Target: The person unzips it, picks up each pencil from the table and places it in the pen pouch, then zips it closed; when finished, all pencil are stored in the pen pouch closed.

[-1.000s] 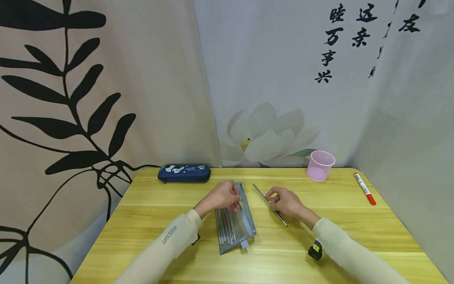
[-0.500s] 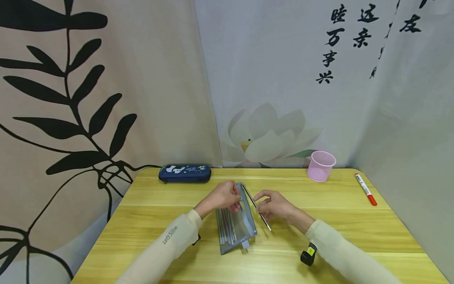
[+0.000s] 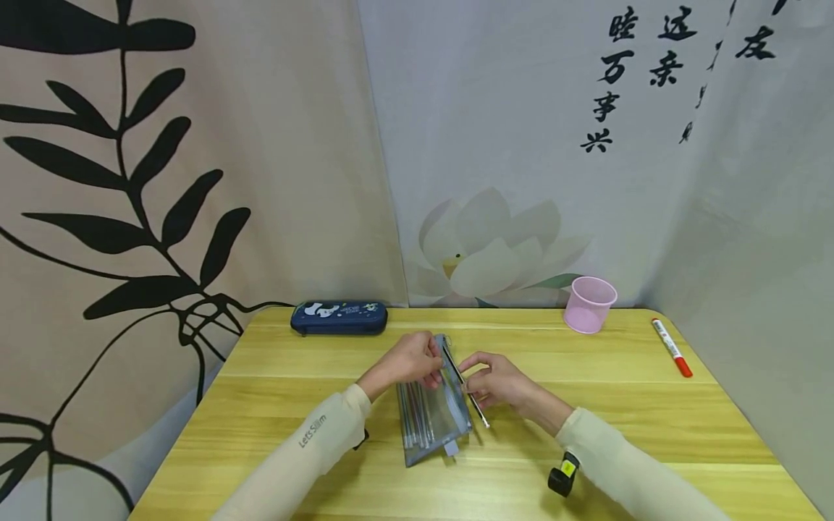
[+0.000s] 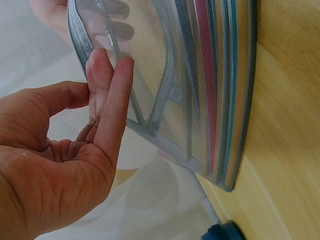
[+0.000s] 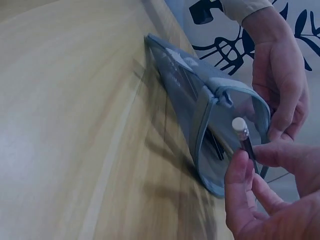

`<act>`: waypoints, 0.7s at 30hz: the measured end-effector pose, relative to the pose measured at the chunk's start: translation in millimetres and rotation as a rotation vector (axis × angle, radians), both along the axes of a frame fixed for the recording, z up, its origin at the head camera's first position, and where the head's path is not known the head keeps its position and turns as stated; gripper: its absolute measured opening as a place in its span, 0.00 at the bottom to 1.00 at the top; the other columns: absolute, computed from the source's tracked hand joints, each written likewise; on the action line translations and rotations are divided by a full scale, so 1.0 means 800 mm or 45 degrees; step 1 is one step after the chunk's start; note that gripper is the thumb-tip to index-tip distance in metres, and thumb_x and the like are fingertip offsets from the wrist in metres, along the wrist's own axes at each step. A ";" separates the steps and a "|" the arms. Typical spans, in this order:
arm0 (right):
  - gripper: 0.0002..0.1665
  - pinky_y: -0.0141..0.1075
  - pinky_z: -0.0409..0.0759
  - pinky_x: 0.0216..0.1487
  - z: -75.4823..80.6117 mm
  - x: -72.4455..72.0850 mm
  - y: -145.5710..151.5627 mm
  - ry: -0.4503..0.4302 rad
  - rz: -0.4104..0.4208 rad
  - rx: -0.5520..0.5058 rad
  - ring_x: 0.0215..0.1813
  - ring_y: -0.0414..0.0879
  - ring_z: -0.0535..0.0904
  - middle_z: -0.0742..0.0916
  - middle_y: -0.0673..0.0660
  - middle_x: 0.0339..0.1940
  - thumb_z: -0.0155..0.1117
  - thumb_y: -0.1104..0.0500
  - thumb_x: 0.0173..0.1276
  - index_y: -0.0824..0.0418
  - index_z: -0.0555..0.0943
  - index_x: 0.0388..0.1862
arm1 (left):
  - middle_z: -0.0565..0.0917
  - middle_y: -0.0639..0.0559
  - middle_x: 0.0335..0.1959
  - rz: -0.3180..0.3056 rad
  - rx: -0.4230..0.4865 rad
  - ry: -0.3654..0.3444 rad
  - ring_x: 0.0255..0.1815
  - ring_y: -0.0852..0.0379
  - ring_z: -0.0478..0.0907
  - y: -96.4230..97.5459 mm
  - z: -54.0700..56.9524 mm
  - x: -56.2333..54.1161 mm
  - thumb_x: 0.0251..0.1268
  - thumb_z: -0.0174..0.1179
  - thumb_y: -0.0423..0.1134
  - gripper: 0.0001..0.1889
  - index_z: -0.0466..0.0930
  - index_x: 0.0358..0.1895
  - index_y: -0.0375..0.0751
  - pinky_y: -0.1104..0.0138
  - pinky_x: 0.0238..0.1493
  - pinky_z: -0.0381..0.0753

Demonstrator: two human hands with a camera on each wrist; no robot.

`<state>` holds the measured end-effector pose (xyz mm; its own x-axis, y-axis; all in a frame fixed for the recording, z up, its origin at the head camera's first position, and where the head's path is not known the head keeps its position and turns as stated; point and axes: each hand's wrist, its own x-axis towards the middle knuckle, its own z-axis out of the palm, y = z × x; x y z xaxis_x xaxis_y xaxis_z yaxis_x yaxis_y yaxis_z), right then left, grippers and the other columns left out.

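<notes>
A grey-blue mesh zip pouch (image 3: pixel 444 425) stands tilted on the table, its mouth gaping toward the right hand. Several slim pencil-like sticks (image 4: pixel 206 85) in red, teal and dark tones show through its mesh. My left hand (image 3: pixel 412 358) pinches the pouch's rim between thumb and fingers, as the left wrist view shows. My right hand (image 3: pixel 498 382) pinches a dark pencil (image 3: pixel 481 412) whose white eraser end (image 5: pixel 239 124) points at the right wrist camera. In the head view the pencil lies along the pouch's right edge, its far end overlapping the opening.
A navy pencil case (image 3: pixel 339 318) sits at the table's back left. Toward the back right stands a pink cup (image 3: pixel 589 307), with a red-capped white marker (image 3: pixel 671 347) lying right of it. Printed curtains rise behind the wooden table (image 3: pixel 313 449).
My right hand has carried the pencil leftward, from apart on the right up to the pouch's mouth. The left hand and the pouch have stayed in place.
</notes>
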<state>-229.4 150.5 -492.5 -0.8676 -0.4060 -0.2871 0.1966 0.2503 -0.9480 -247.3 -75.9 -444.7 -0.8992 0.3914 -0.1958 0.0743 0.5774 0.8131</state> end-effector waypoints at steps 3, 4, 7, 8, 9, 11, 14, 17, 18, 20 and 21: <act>0.25 0.34 0.87 0.33 0.000 -0.002 -0.005 -0.013 -0.004 0.000 0.31 0.42 0.81 0.91 0.59 0.39 0.66 0.65 0.68 0.64 0.77 0.63 | 0.88 0.44 0.24 0.000 -0.008 0.011 0.27 0.43 0.91 0.000 0.000 0.000 0.74 0.58 0.30 0.02 0.76 0.41 0.35 0.48 0.38 0.95; 0.25 0.34 0.88 0.33 0.000 -0.003 -0.007 -0.018 -0.007 0.003 0.31 0.42 0.81 0.91 0.58 0.38 0.67 0.64 0.67 0.64 0.77 0.63 | 0.88 0.44 0.24 -0.005 -0.006 0.017 0.26 0.44 0.91 0.000 0.001 0.000 0.74 0.58 0.30 0.02 0.76 0.41 0.34 0.49 0.37 0.95; 0.26 0.34 0.89 0.33 -0.001 -0.007 -0.012 -0.043 -0.015 0.003 0.32 0.43 0.83 0.90 0.55 0.36 0.68 0.63 0.67 0.63 0.77 0.63 | 0.88 0.44 0.23 -0.012 -0.003 0.023 0.25 0.46 0.91 0.001 0.002 0.000 0.73 0.57 0.30 0.02 0.76 0.42 0.34 0.48 0.37 0.95; 0.26 0.34 0.90 0.33 0.000 -0.008 -0.015 -0.046 -0.013 0.002 0.32 0.43 0.84 0.89 0.55 0.36 0.68 0.62 0.67 0.64 0.77 0.64 | 0.88 0.44 0.23 -0.015 0.000 0.021 0.25 0.46 0.91 0.001 0.001 0.000 0.73 0.57 0.29 0.02 0.75 0.42 0.34 0.48 0.37 0.95; 0.27 0.35 0.90 0.33 0.000 -0.010 -0.016 -0.047 -0.010 0.003 0.33 0.43 0.85 0.89 0.55 0.36 0.69 0.62 0.67 0.64 0.77 0.64 | 0.88 0.44 0.23 -0.020 -0.001 0.019 0.24 0.47 0.90 0.001 0.001 0.000 0.73 0.57 0.29 0.02 0.75 0.42 0.34 0.48 0.37 0.95; 0.27 0.36 0.92 0.34 0.000 -0.011 -0.021 -0.051 -0.008 -0.005 0.34 0.44 0.86 0.89 0.56 0.37 0.69 0.62 0.66 0.65 0.77 0.64 | 0.88 0.45 0.24 -0.024 -0.005 0.011 0.24 0.47 0.90 0.002 0.001 0.000 0.74 0.57 0.30 0.02 0.75 0.42 0.34 0.48 0.38 0.95; 0.28 0.36 0.92 0.34 -0.001 -0.013 -0.026 -0.057 -0.004 -0.011 0.35 0.45 0.85 0.87 0.56 0.36 0.67 0.63 0.65 0.67 0.76 0.64 | 0.88 0.44 0.25 -0.027 -0.007 0.002 0.24 0.48 0.90 0.002 0.001 0.000 0.76 0.57 0.31 0.03 0.75 0.42 0.35 0.48 0.38 0.95; 0.27 0.37 0.92 0.34 -0.003 -0.013 -0.031 -0.061 -0.001 -0.015 0.34 0.46 0.85 0.86 0.56 0.34 0.64 0.65 0.64 0.69 0.76 0.63 | 0.87 0.44 0.25 -0.021 0.000 -0.004 0.24 0.49 0.90 0.003 0.002 0.000 0.77 0.58 0.32 0.03 0.75 0.42 0.35 0.48 0.39 0.95; 0.27 0.37 0.92 0.34 -0.004 -0.013 -0.032 -0.058 0.004 -0.012 0.34 0.46 0.84 0.86 0.55 0.33 0.62 0.66 0.64 0.69 0.76 0.64 | 0.87 0.44 0.25 -0.020 0.002 -0.005 0.24 0.49 0.90 0.003 0.002 0.000 0.76 0.58 0.31 0.03 0.75 0.42 0.35 0.48 0.39 0.95; 0.27 0.37 0.92 0.33 -0.005 -0.011 -0.034 -0.049 0.007 -0.014 0.33 0.46 0.85 0.86 0.55 0.32 0.62 0.68 0.65 0.70 0.76 0.64 | 0.87 0.44 0.25 -0.018 0.004 -0.003 0.24 0.49 0.90 0.002 0.002 0.000 0.76 0.58 0.31 0.03 0.75 0.42 0.35 0.48 0.39 0.95; 0.26 0.37 0.92 0.33 -0.005 -0.010 -0.035 -0.042 0.009 -0.010 0.33 0.45 0.85 0.87 0.55 0.32 0.62 0.68 0.65 0.70 0.76 0.64 | 0.87 0.44 0.26 -0.019 0.005 -0.004 0.24 0.49 0.90 0.002 0.002 0.000 0.76 0.58 0.31 0.03 0.75 0.42 0.35 0.47 0.39 0.95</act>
<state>-237.8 122.2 -496.7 -0.8547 -0.4148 -0.3120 0.2257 0.2442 -0.9431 -247.3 -74.1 -442.8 -0.8928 0.4052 -0.1968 0.0804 0.5732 0.8155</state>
